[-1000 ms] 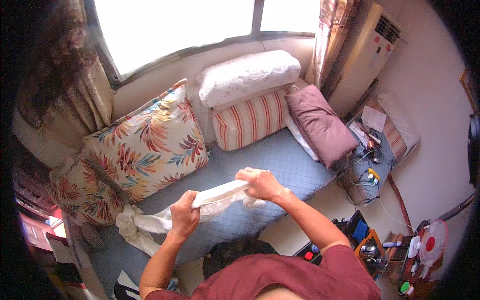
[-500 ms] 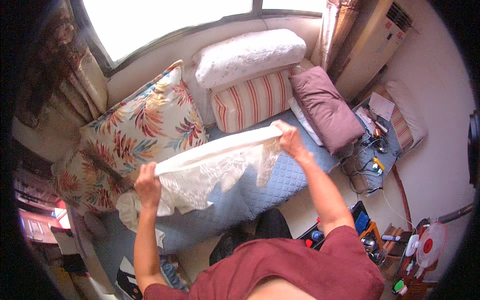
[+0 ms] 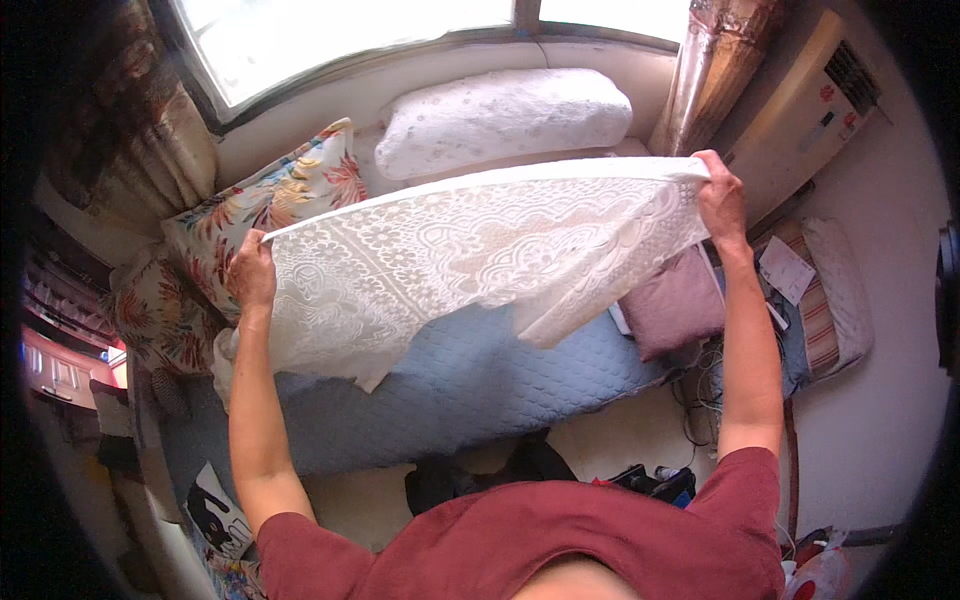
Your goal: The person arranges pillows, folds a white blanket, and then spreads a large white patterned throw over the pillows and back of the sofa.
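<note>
A white lace cloth (image 3: 480, 235) with a plain band along its upper edge stretches between my two hands. At one end of that band, my left hand (image 3: 251, 272) is closed on the edge. My right hand (image 3: 724, 200) grips the opposite end, raised higher and far to the right. The lace hangs down from the band in front of the sofa, see-through in places, its lower edge uneven. Beneath it lies the blue quilted sofa cover (image 3: 480, 385). A mauve pillow (image 3: 672, 305) shows partly behind the cloth's right end.
Floral cushions (image 3: 262, 195) lean at the sofa's left. A white covered bolster (image 3: 505, 115) rests along the back under the window. To the right stand a tall cabinet-like unit (image 3: 805, 105) and a striped cushion (image 3: 815, 320). Dark items (image 3: 650, 480) sit on the floor.
My hands have spread apart, the right one moving right and up, the left one left and up. The cloth is now stretched wide and its lace pattern shows.
</note>
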Motion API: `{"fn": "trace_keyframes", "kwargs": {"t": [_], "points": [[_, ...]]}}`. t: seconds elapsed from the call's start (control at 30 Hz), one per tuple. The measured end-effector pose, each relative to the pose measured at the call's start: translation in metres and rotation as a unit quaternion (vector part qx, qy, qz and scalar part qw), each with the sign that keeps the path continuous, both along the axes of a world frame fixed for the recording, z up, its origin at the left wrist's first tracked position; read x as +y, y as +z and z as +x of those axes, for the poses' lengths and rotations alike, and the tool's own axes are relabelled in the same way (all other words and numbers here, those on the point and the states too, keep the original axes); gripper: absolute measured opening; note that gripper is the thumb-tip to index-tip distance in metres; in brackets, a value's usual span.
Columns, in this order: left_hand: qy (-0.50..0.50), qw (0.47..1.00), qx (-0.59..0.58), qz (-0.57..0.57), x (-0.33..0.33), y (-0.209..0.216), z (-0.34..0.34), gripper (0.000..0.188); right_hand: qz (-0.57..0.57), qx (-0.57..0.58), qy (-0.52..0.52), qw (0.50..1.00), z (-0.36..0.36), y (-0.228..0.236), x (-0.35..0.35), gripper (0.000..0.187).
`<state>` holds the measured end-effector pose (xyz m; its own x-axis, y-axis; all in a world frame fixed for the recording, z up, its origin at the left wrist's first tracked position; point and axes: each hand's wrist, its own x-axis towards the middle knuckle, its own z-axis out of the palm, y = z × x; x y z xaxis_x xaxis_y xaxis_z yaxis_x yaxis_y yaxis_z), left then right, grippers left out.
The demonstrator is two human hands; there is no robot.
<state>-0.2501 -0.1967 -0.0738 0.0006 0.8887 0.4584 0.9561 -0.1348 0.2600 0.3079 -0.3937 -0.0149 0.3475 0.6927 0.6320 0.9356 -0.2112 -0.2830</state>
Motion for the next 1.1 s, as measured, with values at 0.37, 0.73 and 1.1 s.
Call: {"fn": "trace_keyframes", "kwargs": {"t": [0.37,0.73,1.1], "points": [[-0.171,0.983,-0.022,0.058,-0.015,0.004,0.038,0.015,-0.143,-0.078,-0.17,0.972,0.084,0.003,-0.013,0.018],[-0.008,0.992,0.124,0.007,-0.012,-0.016,0.006,0.018,-0.2,0.057,-0.219,0.953,0.048,-0.026,0.0,0.047],[-0.11,0.732,-0.65,-0.173,-0.012,-0.004,0.016,0.017,0.103,0.614,0.069,0.78,-0.002,-0.064,0.046,0.023]]}}
